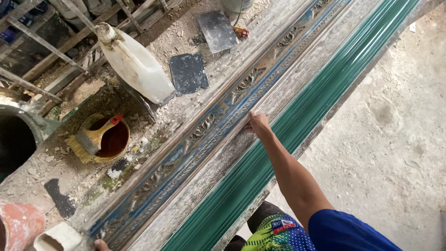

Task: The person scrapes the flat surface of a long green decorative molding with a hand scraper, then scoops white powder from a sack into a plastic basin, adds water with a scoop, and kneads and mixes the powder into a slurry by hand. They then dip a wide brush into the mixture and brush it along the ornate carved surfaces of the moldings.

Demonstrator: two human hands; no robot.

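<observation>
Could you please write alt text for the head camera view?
A person's right hand rests on a long, worn ornamental mould with a glossy green ribbed section. Beside it lie a paintbrush across a tin, and a white jug.

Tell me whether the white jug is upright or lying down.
Lying down: the white jug rests on its side on the dusty bench, capped neck pointing up-left, beside two dark flat scrapers.
</observation>
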